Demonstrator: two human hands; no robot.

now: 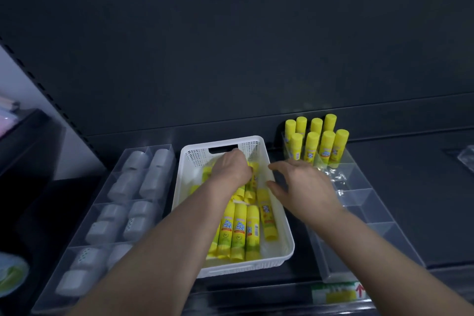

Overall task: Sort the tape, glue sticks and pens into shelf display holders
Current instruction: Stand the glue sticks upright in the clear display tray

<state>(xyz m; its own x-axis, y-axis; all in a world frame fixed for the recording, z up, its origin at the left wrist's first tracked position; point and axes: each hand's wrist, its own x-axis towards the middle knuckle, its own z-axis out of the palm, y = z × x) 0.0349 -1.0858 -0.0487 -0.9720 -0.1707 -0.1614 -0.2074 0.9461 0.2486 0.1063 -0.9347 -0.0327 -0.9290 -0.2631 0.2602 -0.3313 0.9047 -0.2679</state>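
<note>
A big dark shelf (410, 187) with a flat, smooth top fills most of the view, and a dark back wall (230, 46) stands behind it. On the left of the shelf lies a long clear plastic tray (159, 147) cut into boxes. It holds pale grey rounded blocks (143, 210), too blurry to name.

In the middle sits a white plastic basket (287, 238). It has round corners, tiny holes in its walls and a slot to hold it by. Yellow glue sticks (238, 233) lie flat inside it, side by side. They are round tubes with green and blue labels.

On the right is a clear stepped holder (359, 197) with box shapes. Eight standing glue sticks (327, 143) fill its back end in two rows. Some crinkly clear wrap (331, 174) lies just in front of them.

The left hand (232, 167) dips into the far end of the basket with its fingers down among the tubes. I cannot tell if it grips one. The right hand (305, 182) is spread loose and holds nothing, over the basket's right edge and the holder.
</note>
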